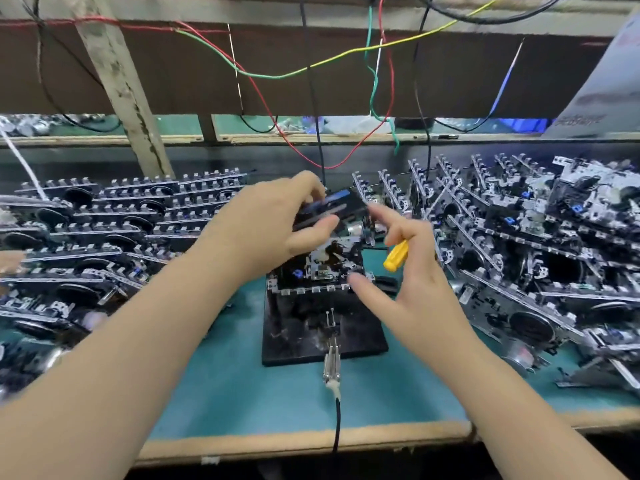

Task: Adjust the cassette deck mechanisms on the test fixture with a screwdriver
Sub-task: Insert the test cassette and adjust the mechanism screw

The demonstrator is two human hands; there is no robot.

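Observation:
A black test fixture (353, 337) stands on the green bench mat, with a cassette deck mechanism (322, 266) seated on top. My left hand (273, 223) grips a black cassette with a blue label (332, 202), tilted over the back of the mechanism. My right hand (412, 268) holds a yellow-handled screwdriver (396, 255) tucked under its curled fingers; its index finger points up-left and its thumb touches the mechanism's front right edge. The screwdriver's tip is hidden.
Stacks of cassette mechanisms (104, 230) fill the left side, and a looser pile (526, 251) fills the right. A metal clip with a black cable (332, 368) leads from the fixture over the bench's front edge. Coloured wires (372, 84) hang from above.

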